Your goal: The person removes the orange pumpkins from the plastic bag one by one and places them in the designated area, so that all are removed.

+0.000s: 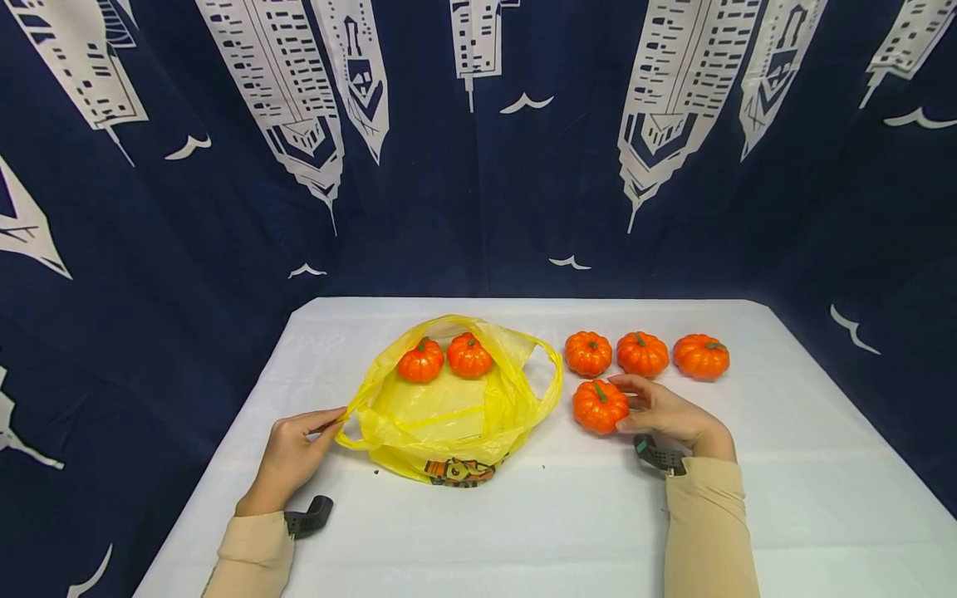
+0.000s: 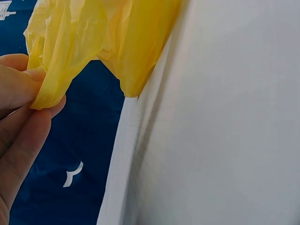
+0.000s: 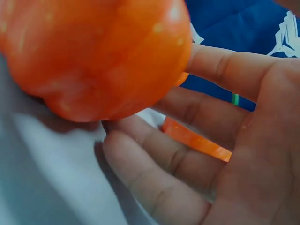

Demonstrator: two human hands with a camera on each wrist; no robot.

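A yellow plastic bag point(image 1: 441, 411) lies with its mouth spread, holding two orange pumpkins, one left point(image 1: 421, 360) and one right point(image 1: 469, 355). At the bag's left side, my left hand point(image 1: 293, 453) pinches a handle loop point(image 2: 49, 86) between thumb and fingers. To the right of the bag, my right hand point(image 1: 669, 413) is at the right side of another orange pumpkin point(image 1: 600, 407). In the right wrist view, the fingers point(image 3: 187, 159) reach out loosely beside and under the edge of this pumpkin point(image 3: 98, 56).
Behind the right hand stand three more pumpkins in a row: left point(image 1: 588, 354), middle point(image 1: 642, 355) and right point(image 1: 701, 356). A white cloth covers the table point(image 1: 478, 548). A dark blue curtain point(image 1: 478, 208) with white building prints hangs behind it.
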